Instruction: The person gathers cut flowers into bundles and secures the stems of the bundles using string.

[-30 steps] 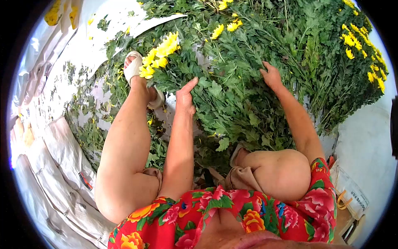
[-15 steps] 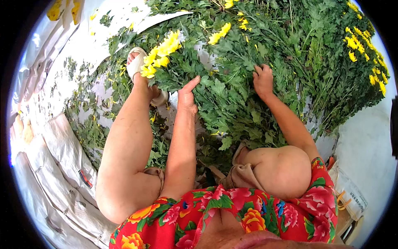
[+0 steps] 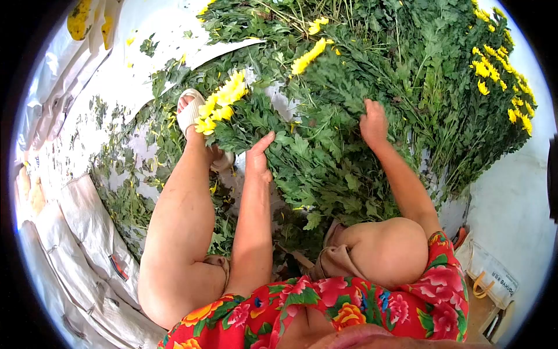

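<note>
My left hand cradles a leafy bunch of yellow chrysanthemums; its thumb shows on top, while the fingers are hidden under the leaves. The blooms of this bunch point to the upper left. My right hand is closed on the stem end of a leafy chrysanthemum stem, just right of the bunch. Yellow blooms at that stem's far end also face the upper left. The exact number of stems in either hand cannot be made out.
A large pile of chrysanthemum stems lies at the upper right, with yellow heads along its edge. Loose leaves litter the floor at the left. White sacks line the left side; a printed bag stands at the lower right.
My right hand has lifted a chrysanthemum stem out from the pile, its leaves now raised and slightly blurred. The bunch at my left hand sits a little lower in view.
</note>
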Demonstrator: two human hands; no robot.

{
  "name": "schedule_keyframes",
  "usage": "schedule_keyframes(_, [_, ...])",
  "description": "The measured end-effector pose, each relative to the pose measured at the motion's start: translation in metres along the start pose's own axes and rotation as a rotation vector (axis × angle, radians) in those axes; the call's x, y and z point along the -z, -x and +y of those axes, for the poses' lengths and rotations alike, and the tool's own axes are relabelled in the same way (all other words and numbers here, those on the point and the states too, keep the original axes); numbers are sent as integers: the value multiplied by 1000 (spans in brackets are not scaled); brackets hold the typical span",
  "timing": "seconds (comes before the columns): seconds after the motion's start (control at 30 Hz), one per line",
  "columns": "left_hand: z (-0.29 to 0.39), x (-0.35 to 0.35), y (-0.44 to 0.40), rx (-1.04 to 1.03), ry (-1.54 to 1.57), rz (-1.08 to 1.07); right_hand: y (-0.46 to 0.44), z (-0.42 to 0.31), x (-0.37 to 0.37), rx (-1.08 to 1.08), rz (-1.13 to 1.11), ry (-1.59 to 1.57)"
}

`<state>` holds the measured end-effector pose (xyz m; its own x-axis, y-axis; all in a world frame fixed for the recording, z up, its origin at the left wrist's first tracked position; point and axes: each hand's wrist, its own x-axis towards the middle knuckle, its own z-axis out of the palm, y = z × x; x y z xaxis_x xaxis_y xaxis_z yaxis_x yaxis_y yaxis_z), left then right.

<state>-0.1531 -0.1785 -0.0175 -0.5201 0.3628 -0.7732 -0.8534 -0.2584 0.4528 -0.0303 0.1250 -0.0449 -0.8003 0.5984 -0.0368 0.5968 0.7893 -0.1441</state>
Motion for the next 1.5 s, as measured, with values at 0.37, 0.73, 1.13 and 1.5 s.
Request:
schedule_keyframes(0.37, [8, -10, 7, 73, -58, 110, -101, 7, 24, 244, 212, 345])
schedule_keyframes(0.73, [-3, 1, -9, 10, 76, 2, -68, -2, 52, 243, 150, 165])
schedule_keyframes(1.13, [10, -77, 34, -425, 202, -314, 69, -113, 258, 521, 187, -70])
schedule_keyframes(1.5, [25, -104, 155, -221, 824, -990, 162, -182, 312, 759, 130, 31])
